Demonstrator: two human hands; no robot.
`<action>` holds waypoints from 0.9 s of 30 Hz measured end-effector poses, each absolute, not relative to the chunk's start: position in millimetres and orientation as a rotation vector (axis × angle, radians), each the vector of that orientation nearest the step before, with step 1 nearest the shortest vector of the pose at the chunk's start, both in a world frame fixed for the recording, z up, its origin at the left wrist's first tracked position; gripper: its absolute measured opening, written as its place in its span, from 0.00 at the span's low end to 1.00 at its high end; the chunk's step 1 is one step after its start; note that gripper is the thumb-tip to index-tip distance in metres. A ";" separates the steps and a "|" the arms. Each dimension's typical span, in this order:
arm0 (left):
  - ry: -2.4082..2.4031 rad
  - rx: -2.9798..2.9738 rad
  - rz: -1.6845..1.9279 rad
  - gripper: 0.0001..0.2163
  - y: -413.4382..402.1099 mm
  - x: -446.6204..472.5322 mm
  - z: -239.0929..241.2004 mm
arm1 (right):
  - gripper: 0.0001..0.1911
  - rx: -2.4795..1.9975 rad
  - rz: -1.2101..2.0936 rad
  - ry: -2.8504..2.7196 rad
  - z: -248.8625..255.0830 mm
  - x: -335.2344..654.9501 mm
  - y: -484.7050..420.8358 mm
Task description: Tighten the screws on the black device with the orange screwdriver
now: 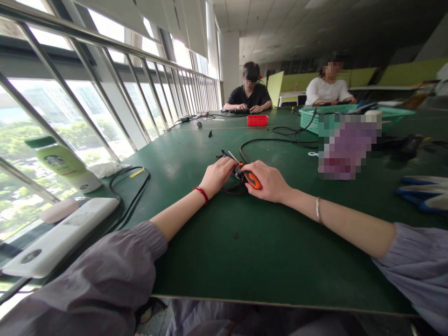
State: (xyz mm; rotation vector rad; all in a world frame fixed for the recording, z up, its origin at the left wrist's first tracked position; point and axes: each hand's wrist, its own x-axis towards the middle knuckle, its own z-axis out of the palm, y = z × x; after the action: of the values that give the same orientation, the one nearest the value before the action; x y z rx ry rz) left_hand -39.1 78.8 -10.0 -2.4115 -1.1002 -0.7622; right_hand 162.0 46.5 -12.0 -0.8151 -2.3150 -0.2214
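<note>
My right hand (268, 182) is closed around the orange and black handle of a screwdriver (250, 178), whose metal shaft points up and left toward a small black part (224, 156) on the green table (252, 247). My left hand (217, 175) rests just left of the screwdriver with its fingers curled over that black part and a loop of black cable (234, 189); what it grips is mostly hidden. A red string circles my left wrist and a silver bangle my right.
A black cable (266, 140) runs away toward a green basket (317, 119). A red tray (257, 120) sits further back. Two seated people work at the far end. A power strip (52, 240) and a bottle (65, 163) lie left; gloves (423, 193) lie right.
</note>
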 end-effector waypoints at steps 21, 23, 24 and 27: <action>-1.073 -2.519 -1.232 0.05 86.9 -30.6 -13.3 | 0.14 -1.251 -0.213 -2.284 -8.5 160.5 44.7; -1.086 -2.503 -1.232 0.05 87.0 -30.4 -13.4 | 0.16 -1.309 -0.201 -2.300 -7.7 160.7 44.6; -1.092 -2.498 -1.225 0.05 86.9 -30.2 -13.3 | 0.17 -1.331 -0.194 -2.302 -7.6 160.9 45.0; -1.106 -2.493 -1.185 0.05 85.9 -29.6 -13.1 | 0.18 -1.389 -0.181 -2.305 -8.2 161.3 46.5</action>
State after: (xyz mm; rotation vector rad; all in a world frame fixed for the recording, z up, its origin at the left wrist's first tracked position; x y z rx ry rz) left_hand -29.6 85.9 -13.1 -2.4925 -1.1057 -1.1852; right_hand 161.3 46.5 -8.2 -1.3892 -2.3047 -0.1814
